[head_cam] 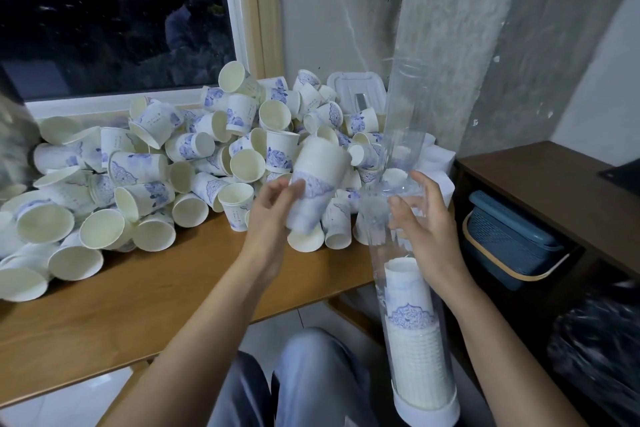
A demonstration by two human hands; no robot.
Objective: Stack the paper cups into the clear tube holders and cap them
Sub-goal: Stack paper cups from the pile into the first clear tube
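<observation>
Left hand [270,218] grasps a nested stack of cups [318,170], fingers and thumb wrapped round its lower half. Stack tilted, rims toward the upper right, held centre frame above the table edge and just left of the tube.

Right hand [433,222] curled round the clear tube [403,121] at about mid-height, thumb on the near side, fingers on the far side. Tube near upright, leaning slightly left at the top, running from centre-right of the frame down to the lower right. Its bottom end sits in a white cap [427,407], beside the person's knee in grey trousers [322,374].

Cups already in the tube [412,315] fill the lower third, blue pattern visible on the uppermost. Tube section above them is transparent; top end not capped.

Loose cup pile [145,166] covers the left and centre of the wooden table [138,295], white with blue print, lying at all angles. White lidded box [356,85] behind the pile, upper centre.

Window [114,10] upper left, dark outside. Blue basket [509,236] inside a dark shelf unit [540,177] at right. Black bag [595,350] lower right.
</observation>
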